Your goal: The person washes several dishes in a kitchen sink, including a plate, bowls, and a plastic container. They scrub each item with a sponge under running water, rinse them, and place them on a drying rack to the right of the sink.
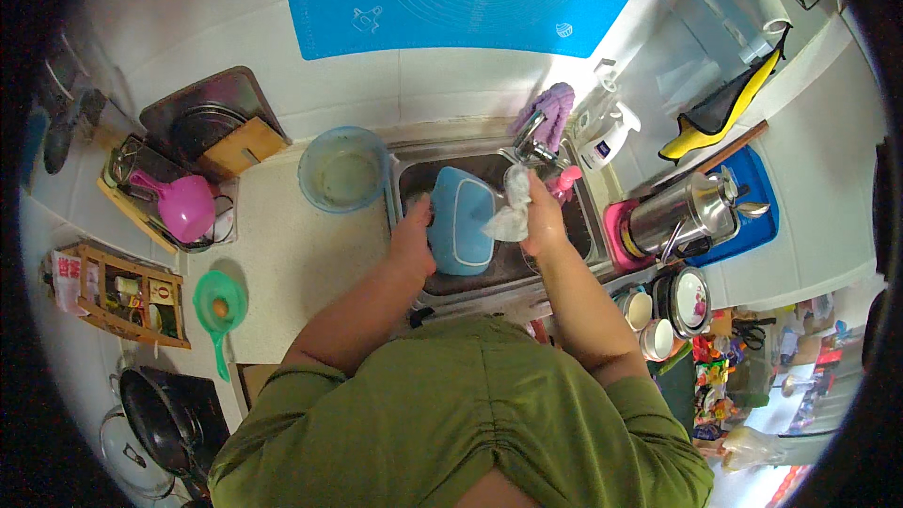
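Note:
Over the metal sink (465, 287), my left hand (414, 243) grips the left side of a blue plastic container (462, 222), which is tilted with a pale rim line facing right. My right hand (544, 215) holds a crumpled whitish cloth (513, 215) just to the right of the container. Behind my right hand stands the metal faucet (532, 141), with a purple towel (557, 109) hanging by it. A pink pump top (566, 180) shows beside my right fingers. My fingertips on the container are partly hidden.
A translucent basin (343, 169) stands on the counter left of the sink. Farther left are a green ladle-like strainer (220, 303) holding an egg and a pink dipper (187, 208). A white spray bottle (612, 137) and a steel pitcher (674, 215) stand on the right.

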`<action>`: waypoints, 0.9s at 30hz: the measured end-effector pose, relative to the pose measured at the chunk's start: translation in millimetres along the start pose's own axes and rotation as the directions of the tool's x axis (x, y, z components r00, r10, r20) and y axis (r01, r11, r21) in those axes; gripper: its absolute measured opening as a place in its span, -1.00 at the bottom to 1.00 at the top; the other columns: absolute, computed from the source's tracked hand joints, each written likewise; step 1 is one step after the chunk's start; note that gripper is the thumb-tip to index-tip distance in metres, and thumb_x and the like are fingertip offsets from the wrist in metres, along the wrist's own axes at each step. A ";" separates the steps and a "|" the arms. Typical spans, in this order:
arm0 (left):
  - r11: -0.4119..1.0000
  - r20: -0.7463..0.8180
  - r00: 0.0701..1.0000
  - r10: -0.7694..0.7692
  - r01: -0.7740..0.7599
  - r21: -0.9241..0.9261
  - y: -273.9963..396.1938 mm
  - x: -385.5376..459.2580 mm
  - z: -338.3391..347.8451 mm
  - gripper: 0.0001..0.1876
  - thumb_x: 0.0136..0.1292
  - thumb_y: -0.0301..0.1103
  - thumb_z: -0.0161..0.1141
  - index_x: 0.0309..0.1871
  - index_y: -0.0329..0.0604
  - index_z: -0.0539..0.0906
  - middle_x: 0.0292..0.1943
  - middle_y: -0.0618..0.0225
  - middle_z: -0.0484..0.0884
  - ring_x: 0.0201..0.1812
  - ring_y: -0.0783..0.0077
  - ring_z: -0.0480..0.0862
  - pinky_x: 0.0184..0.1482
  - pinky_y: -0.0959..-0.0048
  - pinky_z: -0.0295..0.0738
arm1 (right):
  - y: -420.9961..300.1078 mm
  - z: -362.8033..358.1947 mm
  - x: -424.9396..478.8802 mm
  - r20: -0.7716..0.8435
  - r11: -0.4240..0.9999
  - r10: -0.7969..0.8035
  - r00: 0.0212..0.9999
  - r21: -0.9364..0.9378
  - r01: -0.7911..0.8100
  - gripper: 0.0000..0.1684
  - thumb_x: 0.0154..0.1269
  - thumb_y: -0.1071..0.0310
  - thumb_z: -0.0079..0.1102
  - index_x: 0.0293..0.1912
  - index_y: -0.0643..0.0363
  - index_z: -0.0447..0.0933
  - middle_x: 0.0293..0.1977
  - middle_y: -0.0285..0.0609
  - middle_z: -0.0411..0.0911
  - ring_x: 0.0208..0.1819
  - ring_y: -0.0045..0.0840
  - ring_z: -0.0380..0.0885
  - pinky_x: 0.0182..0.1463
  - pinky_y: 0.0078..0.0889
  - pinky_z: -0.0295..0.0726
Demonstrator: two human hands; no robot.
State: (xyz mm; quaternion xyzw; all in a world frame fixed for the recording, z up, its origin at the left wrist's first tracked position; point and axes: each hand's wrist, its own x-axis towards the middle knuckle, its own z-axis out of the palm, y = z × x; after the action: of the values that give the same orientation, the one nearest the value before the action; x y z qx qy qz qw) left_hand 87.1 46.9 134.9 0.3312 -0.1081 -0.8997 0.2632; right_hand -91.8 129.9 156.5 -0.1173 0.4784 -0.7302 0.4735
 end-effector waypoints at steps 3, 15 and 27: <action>0.998 -0.059 0.996 -0.068 0.068 -0.007 -12.2 -1.8 14.3 -0.50 0.30 0.00 0.07 0.16 -0.15 0.40 0.08 0.27 0.51 0.03 0.14 0.56 0.10 -0.01 0.44 | 6.0 10.9 -3.5 0.015 0.977 -0.124 0.992 -0.171 0.124 -0.70 0.30 0.18 -0.03 -0.06 0.12 0.44 -0.27 -0.27 0.48 -0.24 -0.47 0.47 -0.14 -0.35 0.48; 0.997 0.032 0.998 -0.047 0.049 -0.058 -7.6 -13.2 29.8 -0.50 0.31 -0.01 0.06 0.18 -0.16 0.39 0.11 0.26 0.48 0.09 0.14 0.52 0.15 -0.03 0.39 | 18.1 4.9 -16.6 0.356 -0.031 -0.624 0.696 -0.901 0.433 -0.58 0.26 0.29 0.08 0.13 0.04 0.44 0.12 -0.02 0.36 0.14 -0.11 0.31 0.29 -0.11 0.12; 0.991 0.047 0.996 0.074 -0.078 0.104 -19.0 7.9 -1.6 -0.53 0.33 0.00 0.02 0.09 -0.21 0.47 -0.04 0.23 0.58 -0.04 0.20 0.60 0.07 0.09 0.49 | 35.4 -44.8 27.2 -0.291 0.946 -0.238 0.926 -0.284 0.154 -0.63 0.34 0.44 -0.04 0.13 0.20 0.40 -0.10 -0.16 0.52 -0.16 -0.53 0.51 -0.13 -0.50 0.49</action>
State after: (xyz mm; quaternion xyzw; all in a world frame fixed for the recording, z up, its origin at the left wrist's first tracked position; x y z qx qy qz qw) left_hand 75.4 58.5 122.5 0.3207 -0.1740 -0.8889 0.2769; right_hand -113.5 131.0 97.2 -0.1043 0.6250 -0.7156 0.2940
